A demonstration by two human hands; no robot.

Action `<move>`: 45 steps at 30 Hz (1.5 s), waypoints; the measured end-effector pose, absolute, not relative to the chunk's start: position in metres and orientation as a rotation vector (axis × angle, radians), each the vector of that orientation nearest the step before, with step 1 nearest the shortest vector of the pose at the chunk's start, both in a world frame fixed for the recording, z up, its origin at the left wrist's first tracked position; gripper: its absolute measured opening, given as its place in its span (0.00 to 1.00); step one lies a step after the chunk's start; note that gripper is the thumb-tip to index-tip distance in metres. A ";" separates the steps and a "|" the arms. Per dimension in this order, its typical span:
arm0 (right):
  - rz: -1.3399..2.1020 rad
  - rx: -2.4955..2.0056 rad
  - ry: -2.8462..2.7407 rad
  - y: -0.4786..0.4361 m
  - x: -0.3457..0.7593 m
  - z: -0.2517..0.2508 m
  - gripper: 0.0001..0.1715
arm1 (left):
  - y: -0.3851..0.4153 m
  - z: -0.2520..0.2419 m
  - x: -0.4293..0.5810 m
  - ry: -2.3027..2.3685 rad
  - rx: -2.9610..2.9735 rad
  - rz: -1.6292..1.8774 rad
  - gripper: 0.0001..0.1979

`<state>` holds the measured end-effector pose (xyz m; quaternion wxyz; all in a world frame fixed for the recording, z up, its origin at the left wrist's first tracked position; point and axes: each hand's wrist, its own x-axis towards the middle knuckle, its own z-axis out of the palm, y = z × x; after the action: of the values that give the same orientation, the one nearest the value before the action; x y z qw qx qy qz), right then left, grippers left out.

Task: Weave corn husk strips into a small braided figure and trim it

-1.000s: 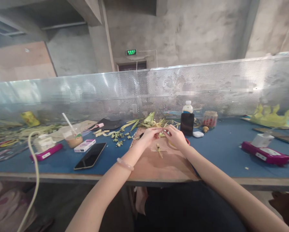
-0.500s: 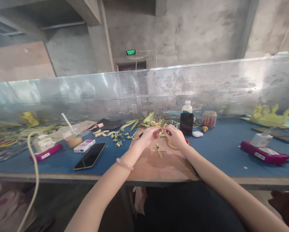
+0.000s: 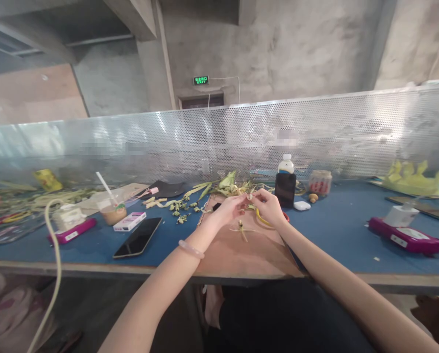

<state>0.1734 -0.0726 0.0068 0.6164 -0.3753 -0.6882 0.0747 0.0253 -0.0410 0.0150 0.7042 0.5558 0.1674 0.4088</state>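
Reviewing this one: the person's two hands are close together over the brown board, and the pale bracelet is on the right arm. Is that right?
Not quite: the head view shows the pale bracelet on the left arm. The left hand and right hand are indeed close together over the brown board.

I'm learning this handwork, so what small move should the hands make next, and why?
Perhaps turn the small pale piece slightly: the left hand and right hand meet above the brown board, both seeming to pinch it while hiding much of it from view.
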 end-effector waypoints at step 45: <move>0.732 -0.842 -1.325 -0.077 0.173 0.015 0.17 | -0.058 0.017 0.035 0.613 1.798 1.259 0.14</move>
<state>0.1729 -0.0767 0.0152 0.6476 -0.3705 -0.5827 0.3221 0.0350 -0.0584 0.0170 0.4181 0.7168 0.2442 0.5018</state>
